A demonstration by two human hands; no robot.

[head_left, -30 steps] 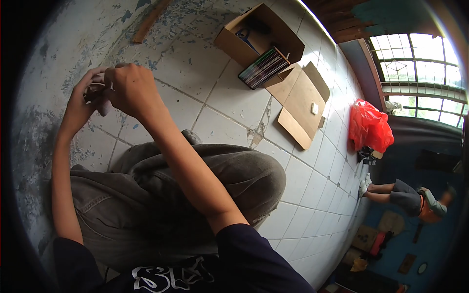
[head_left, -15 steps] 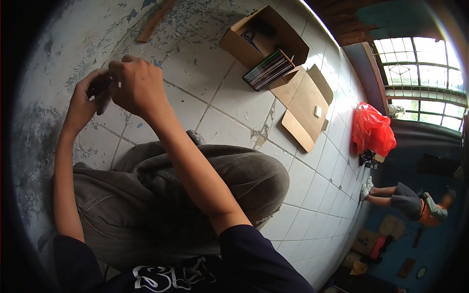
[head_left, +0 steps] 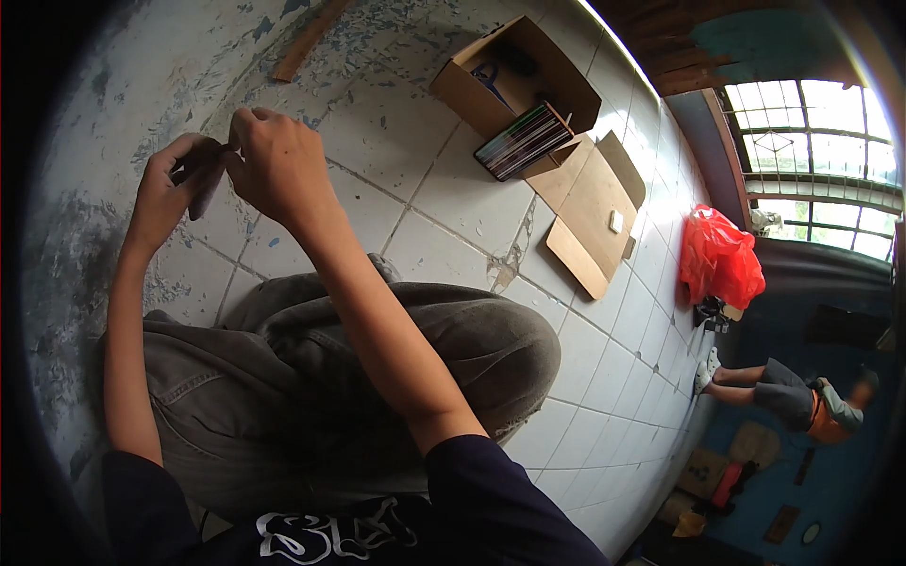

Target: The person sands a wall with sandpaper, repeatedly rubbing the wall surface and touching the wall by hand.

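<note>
At the upper left, my left hand (head_left: 172, 189) is curled around a small dark item (head_left: 204, 189) that I cannot make out. My right hand (head_left: 276, 162) is beside it, its fingers pinched together at the upper edge of the same item. What exactly lies between the right fingertips is too small and partly hidden to tell. Both hands are raised over the tiled floor (head_left: 377, 203), near the peeling wall, beyond my crossed legs.
An open cardboard box (head_left: 462, 94) holds blue-handled scissors and a stack of coloured pencils or similar (head_left: 525, 141). Beside it lie flattened cardboard (head_left: 585, 217) with a white block (head_left: 616, 222), and a red plastic bag (head_left: 719, 257). A wooden strip (head_left: 307, 45) lies by the wall. Another person (head_left: 788, 391) stands far right.
My right hand has shifted slightly right from the left hand, its fingers still pinched. The item in my left hand now shows as a dark, flat-looking shape. The view has moved slightly.
</note>
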